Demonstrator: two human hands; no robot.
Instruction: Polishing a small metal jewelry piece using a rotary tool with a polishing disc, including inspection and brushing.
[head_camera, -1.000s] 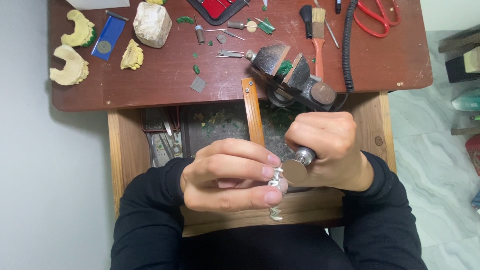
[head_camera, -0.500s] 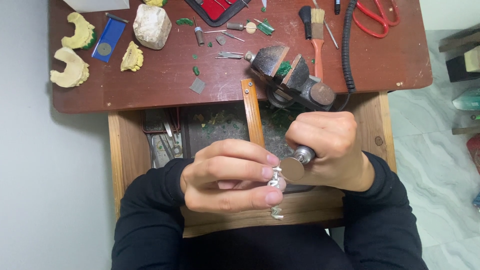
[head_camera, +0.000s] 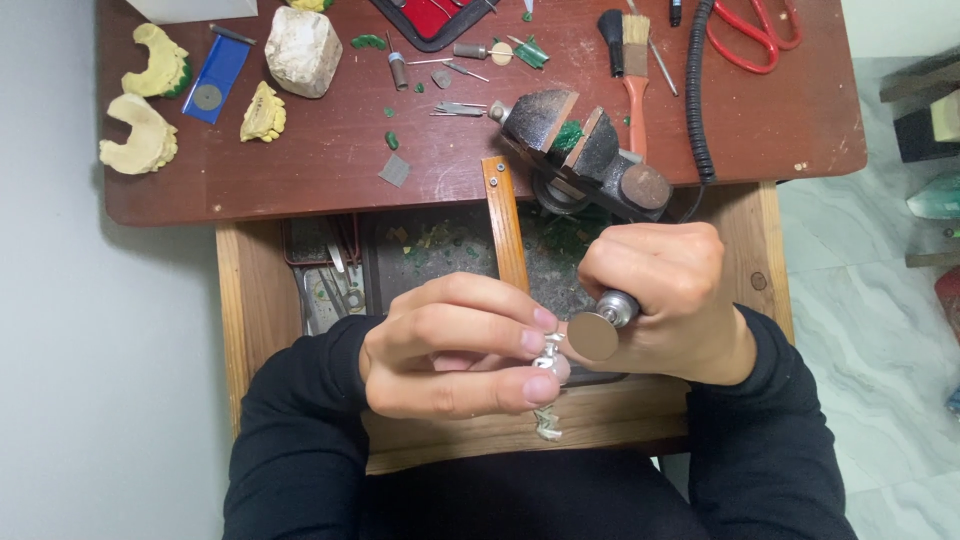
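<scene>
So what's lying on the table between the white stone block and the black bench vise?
In the head view, between white stone block and black bench vise: green wax bits and thin metal burs.

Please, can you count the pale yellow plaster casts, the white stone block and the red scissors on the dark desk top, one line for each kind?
Pale yellow plaster casts: 3
White stone block: 1
Red scissors: 1
Total: 5, all lying on the desk top.
</scene>
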